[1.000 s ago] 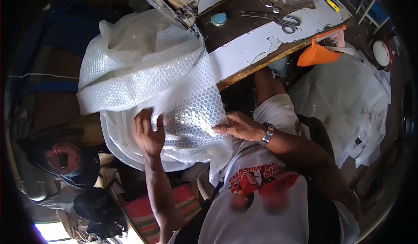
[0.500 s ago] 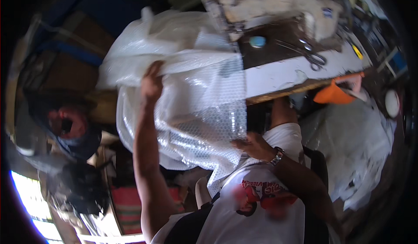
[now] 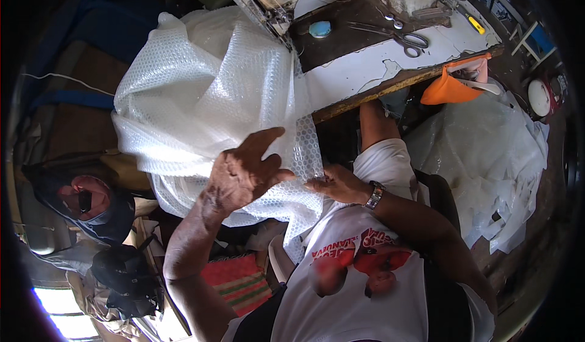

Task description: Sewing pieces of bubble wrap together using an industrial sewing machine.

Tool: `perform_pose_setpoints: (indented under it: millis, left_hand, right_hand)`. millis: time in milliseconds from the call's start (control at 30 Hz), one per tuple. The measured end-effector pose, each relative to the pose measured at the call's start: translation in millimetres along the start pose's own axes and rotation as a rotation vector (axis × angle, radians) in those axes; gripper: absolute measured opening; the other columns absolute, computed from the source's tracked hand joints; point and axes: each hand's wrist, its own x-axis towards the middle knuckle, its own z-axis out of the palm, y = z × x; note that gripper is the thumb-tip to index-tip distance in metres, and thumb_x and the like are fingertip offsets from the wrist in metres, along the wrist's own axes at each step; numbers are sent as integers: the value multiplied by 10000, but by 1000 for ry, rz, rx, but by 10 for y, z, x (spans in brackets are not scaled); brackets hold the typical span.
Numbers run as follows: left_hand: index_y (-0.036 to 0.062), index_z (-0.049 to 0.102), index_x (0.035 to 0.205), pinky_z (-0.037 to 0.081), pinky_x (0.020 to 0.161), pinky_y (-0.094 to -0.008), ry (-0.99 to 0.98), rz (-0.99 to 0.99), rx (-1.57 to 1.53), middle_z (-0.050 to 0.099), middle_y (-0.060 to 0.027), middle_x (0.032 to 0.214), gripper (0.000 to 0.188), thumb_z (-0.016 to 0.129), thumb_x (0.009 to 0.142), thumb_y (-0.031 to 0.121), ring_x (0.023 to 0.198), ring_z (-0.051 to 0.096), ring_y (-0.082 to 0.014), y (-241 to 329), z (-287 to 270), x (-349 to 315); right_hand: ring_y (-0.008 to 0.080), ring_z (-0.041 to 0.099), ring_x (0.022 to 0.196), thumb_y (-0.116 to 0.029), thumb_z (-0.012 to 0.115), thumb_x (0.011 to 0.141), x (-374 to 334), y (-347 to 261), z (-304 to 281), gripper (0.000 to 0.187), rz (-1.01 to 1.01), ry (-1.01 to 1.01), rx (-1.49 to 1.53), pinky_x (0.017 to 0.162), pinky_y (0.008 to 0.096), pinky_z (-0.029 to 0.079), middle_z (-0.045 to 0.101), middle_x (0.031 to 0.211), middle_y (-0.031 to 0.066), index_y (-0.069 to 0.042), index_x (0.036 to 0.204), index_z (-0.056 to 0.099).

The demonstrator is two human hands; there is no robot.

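Observation:
A large sheet of clear bubble wrap (image 3: pixel 183 104) hangs in folds off the left end of the sewing table (image 3: pixel 359 77), and its near part reaches my lap. My left hand (image 3: pixel 244 171) is over the sheet's lower part, thumb and forefinger spread apart, gripping nothing that I can see. At the sheet's right edge, my right hand (image 3: pixel 342 185) pinches the bubble wrap between thumb and fingers. The sewing machine (image 3: pixel 265 3) stands at the table's far side, its head right beside the upper folds.
On the table lie black-handled scissors (image 3: pixel 399 38), a small light-blue rounded piece (image 3: pixel 320 29) and a yellow cutter (image 3: pixel 475 24). An orange cloth pouch (image 3: pixel 451 89) hangs at the front edge. Plastic sheeting (image 3: pixel 481 165) is heaped at right; a dark bag (image 3: pixel 125 275) sits at lower left.
My left hand has let go of the upper folds and come down and right, close to my right hand. The right hand keeps its pinch on the edge. The view has shifted.

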Motion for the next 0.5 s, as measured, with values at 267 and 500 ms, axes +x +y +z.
perform_pose_setpoints:
  millis: [267,500]
  left_hand:
    - [42,663,820,643,778,-362,-109,-11,-117,655,-157,1348,437,717,913,466,1161,691,-268,64,188,77]
    - [50,678,839,640,759,-340,-78,7,-112,650,-155,1338,407,717,917,447,1162,673,-255,72,407,33]
  right_hand:
    - [62,607,928,-66,677,1024,-41,66,-36,189,87,7,-21,838,283,535,697,1012,-2,10,1196,651]
    - [69,623,894,-94,640,1025,31,-66,-128,149,254,-84,134,807,285,533,686,917,47,5,1134,664]
